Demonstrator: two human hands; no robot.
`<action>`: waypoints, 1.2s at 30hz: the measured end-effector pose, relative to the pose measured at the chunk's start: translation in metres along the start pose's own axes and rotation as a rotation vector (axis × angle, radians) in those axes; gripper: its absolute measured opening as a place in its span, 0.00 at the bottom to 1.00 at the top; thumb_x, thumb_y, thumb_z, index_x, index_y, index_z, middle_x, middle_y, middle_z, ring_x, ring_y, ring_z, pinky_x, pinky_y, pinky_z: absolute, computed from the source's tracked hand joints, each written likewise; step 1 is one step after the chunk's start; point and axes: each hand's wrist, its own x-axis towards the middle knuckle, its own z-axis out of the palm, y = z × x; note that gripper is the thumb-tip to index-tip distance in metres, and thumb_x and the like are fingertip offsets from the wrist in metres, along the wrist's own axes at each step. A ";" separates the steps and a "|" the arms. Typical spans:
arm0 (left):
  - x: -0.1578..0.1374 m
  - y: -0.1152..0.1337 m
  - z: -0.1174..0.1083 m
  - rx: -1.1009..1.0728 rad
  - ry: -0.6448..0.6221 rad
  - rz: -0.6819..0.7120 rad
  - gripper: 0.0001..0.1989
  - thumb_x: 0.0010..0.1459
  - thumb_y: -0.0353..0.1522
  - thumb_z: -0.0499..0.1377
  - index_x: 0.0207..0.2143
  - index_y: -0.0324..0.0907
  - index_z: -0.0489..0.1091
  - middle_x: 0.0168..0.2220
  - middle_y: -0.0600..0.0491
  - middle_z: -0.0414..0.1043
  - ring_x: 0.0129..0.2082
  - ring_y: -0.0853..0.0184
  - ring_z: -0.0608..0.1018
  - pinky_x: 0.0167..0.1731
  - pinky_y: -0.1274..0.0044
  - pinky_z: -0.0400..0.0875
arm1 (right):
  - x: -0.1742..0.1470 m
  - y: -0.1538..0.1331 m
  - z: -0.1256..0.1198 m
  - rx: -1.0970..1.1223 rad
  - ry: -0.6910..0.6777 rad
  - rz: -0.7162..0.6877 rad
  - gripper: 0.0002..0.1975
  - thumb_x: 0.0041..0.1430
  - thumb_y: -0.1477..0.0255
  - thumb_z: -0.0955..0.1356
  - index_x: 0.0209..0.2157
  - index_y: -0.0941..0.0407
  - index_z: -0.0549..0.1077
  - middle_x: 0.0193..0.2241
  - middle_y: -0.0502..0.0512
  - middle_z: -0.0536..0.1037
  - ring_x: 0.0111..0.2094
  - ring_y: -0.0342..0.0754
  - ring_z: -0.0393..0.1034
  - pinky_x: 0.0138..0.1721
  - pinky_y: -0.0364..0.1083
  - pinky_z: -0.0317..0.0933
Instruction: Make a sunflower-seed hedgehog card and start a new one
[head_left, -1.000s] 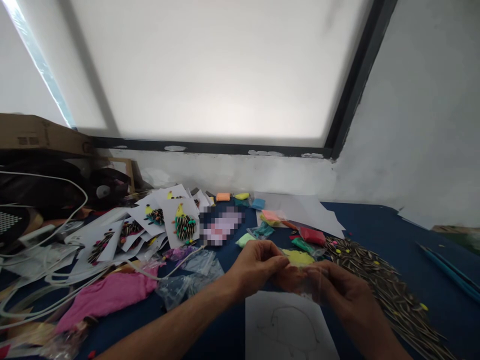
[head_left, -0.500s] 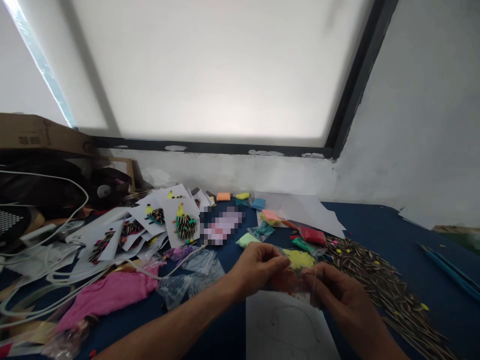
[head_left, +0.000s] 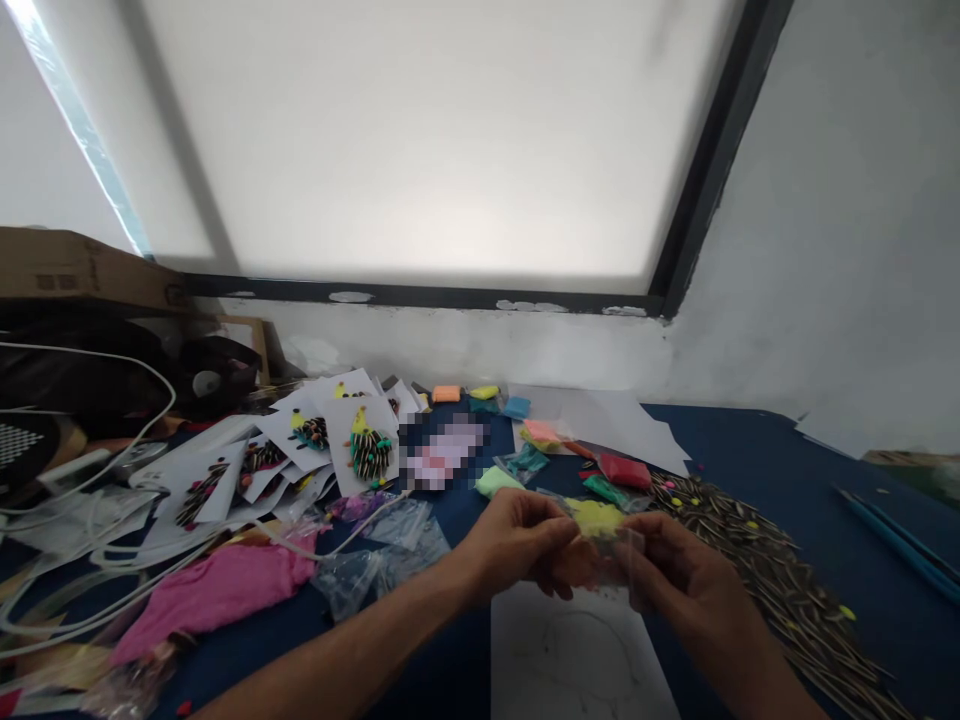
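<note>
Between my hands is a small clear plastic bag with something orange-red in it, perhaps modelling clay. My left hand pinches its left side, fingers curled. My right hand grips the right edge between thumb and fingers. Just beyond the fingertips lies a flat yellow lump of clay, partly covered by clear plastic. Under the hands rests a white sheet with a faint rounded pencil outline; its top is hidden behind the bag and hands.
A heap of striped sunflower seeds spreads at right, near blue tweezers. Red clay and other coloured packets lie behind. At left are seed-decorated cards, a pink clay bag, a white cable and empty plastic bags.
My right hand has shifted slightly to the right and up, and more of the clear bag shows between the hands. My left hand stays almost in place.
</note>
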 end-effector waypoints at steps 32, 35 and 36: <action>0.000 -0.004 -0.002 -0.201 -0.104 0.049 0.29 0.46 0.52 0.66 0.36 0.35 0.71 0.29 0.49 0.73 0.25 0.66 0.78 0.28 0.75 0.72 | 0.003 -0.016 -0.003 0.115 -0.068 0.134 0.13 0.48 0.58 0.69 0.24 0.53 0.77 0.25 0.52 0.78 0.32 0.52 0.73 0.40 0.50 0.67; 0.000 -0.003 -0.003 -0.145 -0.135 0.021 0.28 0.43 0.50 0.69 0.34 0.35 0.70 0.29 0.49 0.73 0.24 0.67 0.78 0.26 0.77 0.73 | 0.004 -0.013 -0.004 0.143 -0.048 0.153 0.14 0.46 0.57 0.70 0.24 0.53 0.77 0.27 0.54 0.79 0.34 0.55 0.73 0.43 0.52 0.66; 0.001 -0.004 -0.004 -0.115 -0.134 0.011 0.28 0.42 0.50 0.69 0.33 0.35 0.70 0.29 0.49 0.73 0.23 0.67 0.78 0.24 0.77 0.72 | 0.003 -0.012 -0.004 0.147 -0.047 0.158 0.14 0.46 0.56 0.70 0.22 0.53 0.77 0.27 0.54 0.79 0.34 0.55 0.73 0.43 0.53 0.67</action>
